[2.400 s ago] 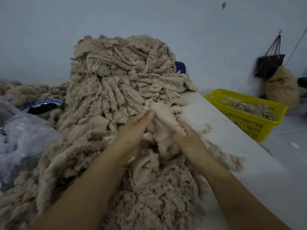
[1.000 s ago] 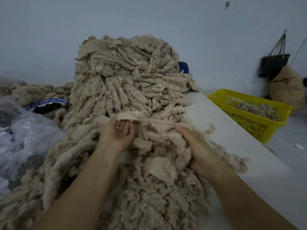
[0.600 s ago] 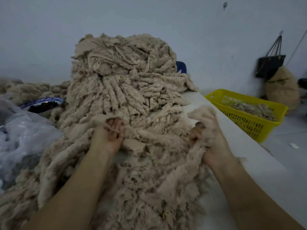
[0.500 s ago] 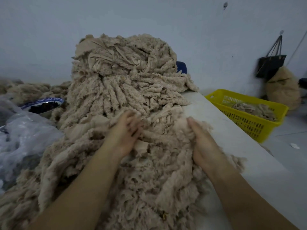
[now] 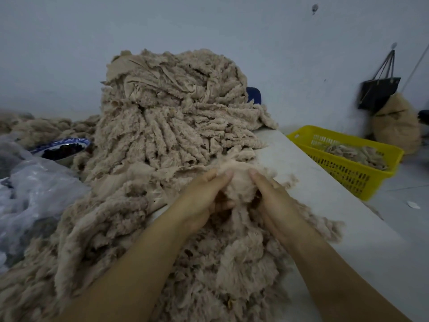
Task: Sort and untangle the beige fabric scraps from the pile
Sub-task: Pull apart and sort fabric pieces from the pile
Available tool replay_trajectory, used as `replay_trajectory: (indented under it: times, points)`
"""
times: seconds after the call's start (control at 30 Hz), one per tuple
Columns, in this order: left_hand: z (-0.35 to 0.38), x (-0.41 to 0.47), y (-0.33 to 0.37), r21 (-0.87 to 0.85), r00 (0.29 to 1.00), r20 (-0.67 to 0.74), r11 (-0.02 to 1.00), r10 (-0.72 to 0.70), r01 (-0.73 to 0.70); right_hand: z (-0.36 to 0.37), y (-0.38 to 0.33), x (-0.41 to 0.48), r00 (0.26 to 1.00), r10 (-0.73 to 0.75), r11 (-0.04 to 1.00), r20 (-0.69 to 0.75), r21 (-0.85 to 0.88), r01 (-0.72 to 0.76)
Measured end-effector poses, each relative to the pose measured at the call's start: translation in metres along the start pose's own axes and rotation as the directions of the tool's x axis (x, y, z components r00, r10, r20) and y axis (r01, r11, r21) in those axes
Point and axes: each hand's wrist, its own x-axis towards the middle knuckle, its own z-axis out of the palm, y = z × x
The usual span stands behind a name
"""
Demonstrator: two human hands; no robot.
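A crinkled clear plastic bag [image 5: 34,194] and a blue-rimmed bowl [image 5: 61,147] sit far left. The tall, shaggy pile of frayed beige fabric scraps [image 5: 171,117] spreads across the smooth white table [image 5: 325,217]. The left hand [image 5: 204,196] and right hand [image 5: 274,196], fingers curled, grip one fluffy beige clump [image 5: 239,184] between them at the pile's front. A perforated yellow plastic basket [image 5: 343,173] holds more scraps at the right.

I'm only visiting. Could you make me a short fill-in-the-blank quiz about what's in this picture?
The left hand and right hand both grip one clump of ___ fabric.
The basket beside the table is ___.
The hanging bag is ___.
The bowl sits to the ___ of the pile.
Missing words: beige; yellow; black; left.
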Motion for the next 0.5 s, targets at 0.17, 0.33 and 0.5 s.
replay_trajectory:
  times: [0.17, 0.33, 0.5]
  points:
    - [-0.009, 0.003, 0.012, -0.461, 0.999, 0.033, 0.887, -0.028, 0.040, 0.001, 0.006, -0.002, 0.976, 0.101, 0.990, 0.192, -0.113, -0.080]
    - [-0.020, 0.003, 0.024, -0.645, 0.995, -0.095, 0.760, 0.015, -0.073, 0.001, 0.001, -0.011, 0.936, 0.191, 0.917, 0.296, -0.393, -0.062]
    - [-0.045, 0.005, 0.040, -0.734, 0.929, -0.361, 0.589, 0.085, -0.339, -0.001, -0.004, -0.011, 0.952, 0.225, 0.960, 0.207, -0.216, -0.180]
